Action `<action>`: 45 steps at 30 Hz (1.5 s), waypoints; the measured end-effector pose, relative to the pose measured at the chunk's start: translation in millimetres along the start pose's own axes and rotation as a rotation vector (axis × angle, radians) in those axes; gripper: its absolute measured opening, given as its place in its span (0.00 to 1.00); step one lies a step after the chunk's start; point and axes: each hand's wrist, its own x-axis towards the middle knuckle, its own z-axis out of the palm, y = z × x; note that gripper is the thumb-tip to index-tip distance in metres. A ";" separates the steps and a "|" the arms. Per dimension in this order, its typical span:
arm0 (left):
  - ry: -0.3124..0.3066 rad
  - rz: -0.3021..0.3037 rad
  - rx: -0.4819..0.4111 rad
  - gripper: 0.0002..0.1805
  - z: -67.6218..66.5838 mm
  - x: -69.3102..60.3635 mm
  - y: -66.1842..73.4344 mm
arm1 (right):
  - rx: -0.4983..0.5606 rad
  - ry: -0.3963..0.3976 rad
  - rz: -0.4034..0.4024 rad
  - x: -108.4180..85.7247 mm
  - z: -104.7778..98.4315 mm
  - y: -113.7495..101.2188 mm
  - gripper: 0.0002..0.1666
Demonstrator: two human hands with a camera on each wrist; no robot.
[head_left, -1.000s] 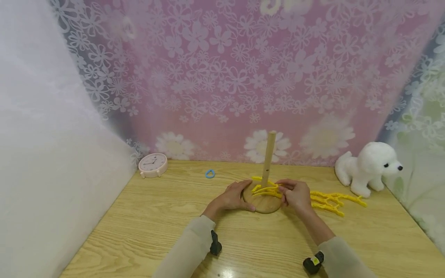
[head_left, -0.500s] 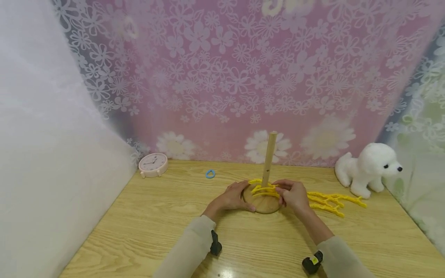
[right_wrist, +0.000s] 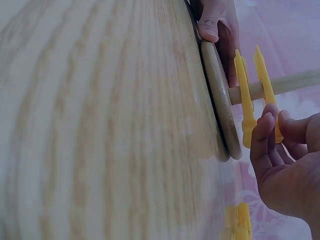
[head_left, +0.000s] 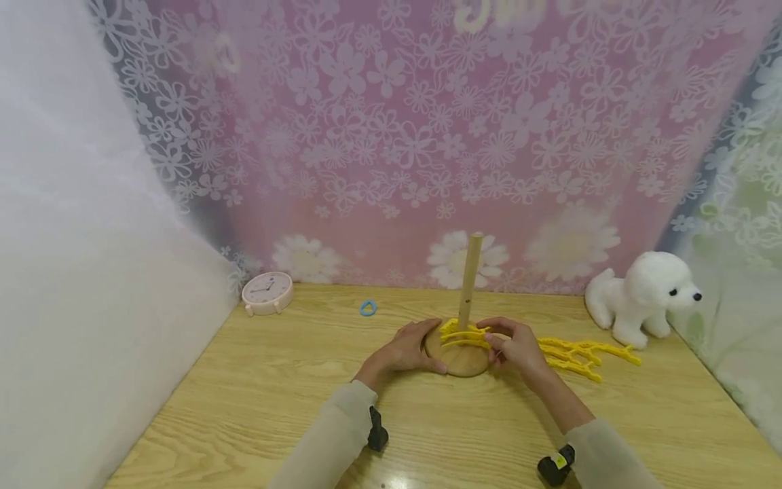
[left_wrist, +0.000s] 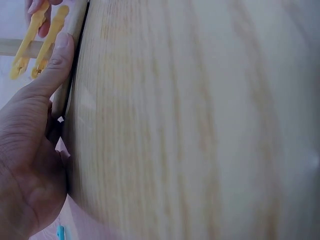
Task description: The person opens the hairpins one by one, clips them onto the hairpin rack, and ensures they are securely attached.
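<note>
We see the right hand (head_left: pixel 518 348) at 3 o'clock of the wooden post (head_left: pixel 470 285), thumb and fingers pinching the upper yellow piece (right_wrist: pixel 265 80); whether they also touch the lower yellow piece (right_wrist: pixel 243 82) we cannot tell, as the fingertips overlap it. Both pieces lie across the post low down, one above the other, their ends at the right hand partly covered by it. At 9 o'clock the left hand (head_left: pixel 411 346) holds the rim of the round wooden base (head_left: pixel 466 365), its thumb along the near edge; most of its fingers are hidden in its own wrist view. The post rises upright from the base, its foot screened by yellow in the head view. Past the right hand, towards 4 o'clock, loose yellow branches (head_left: pixel 574 353) lie on the table (head_left: pixel 244 407), their near ends concealed and their number hard to count; the right wrist view crops them. Farther out sit a white plush dog (head_left: pixel 641 299) between 2 and 3 o'clock, a small blue ring (head_left: pixel 368 308) towards 10, and beyond it a pale pink clock (head_left: pixel 267 292), its numerals too small to read.
</note>
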 end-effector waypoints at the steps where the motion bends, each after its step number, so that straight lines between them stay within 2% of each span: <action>1: 0.001 0.000 -0.002 0.58 0.0 -0.4 0.5 | -0.001 -0.007 -0.006 -0.1 -0.3 0.1 0.18; 6: 0.022 0.012 -0.010 0.58 0.3 -0.9 1.5 | 0.017 -0.027 -0.030 -0.9 -1.5 1.2 0.22; 12: 0.020 0.024 0.005 0.58 1.6 0.4 -0.2 | 0.058 -0.047 -0.033 -10.4 -6.8 1.4 0.34; 20: 0.023 0.050 0.036 0.58 -3.9 3.5 -0.4 | -0.010 -0.046 -0.057 -26.4 -30.6 -3.1 0.38; 27: 0.020 0.018 -0.005 0.58 -0.1 -2.3 0.8 | -0.080 -0.061 0.020 -49.0 -57.3 4.2 0.39; 32: 0.019 0.023 0.004 0.57 0.7 -0.1 1.5 | -0.158 -0.032 0.060 -61.7 -81.1 14.2 0.40; 39: 0.007 0.017 -0.010 0.58 -0.9 -0.1 1.7 | -0.212 0.024 0.081 -78.2 -114.9 26.4 0.39; 45: -0.001 0.007 -0.015 0.58 -0.2 -1.5 0.5 | -0.203 0.073 0.050 -90.5 -143.8 30.8 0.20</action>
